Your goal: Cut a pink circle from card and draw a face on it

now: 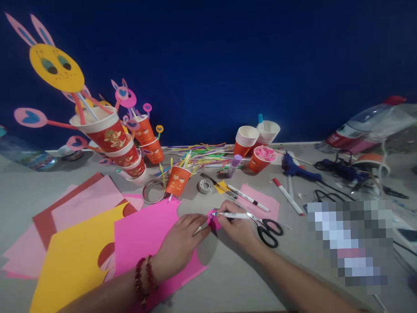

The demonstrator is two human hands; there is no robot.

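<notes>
Crowding the far left, a clear bottle [23, 149] and stacked-cup rabbit figures [107, 132] stand before a blue wall. Nearer, pink and dark red sheets [43, 221] fan out beneath a yellow sheet [74, 243], whose right edge has a rounded notch. A magenta sheet [146, 241] overlaps it, its right edge cut in curves, with the left forearm across its near part. The left hand [184, 235] reaches past that edge, fingertips at the left side of a small magenta piece [216, 223]; whether it pinches the piece cannot be told. This piece lies at the middle, between both hands. Closed around a white marker [234, 215], the right hand [236, 228] sets the tip to the paper, beside a dark mark. Grey surface [213, 288] opens between the forearms toward the near edge. Just right of the hand sit black-handled scissors [265, 225], blades mostly hidden; a pink sheet [270, 202] lies beyond. Farther right come a red-capped marker [288, 197], a blue glue gun [299, 170] and its cord, bounding that side.
</notes>
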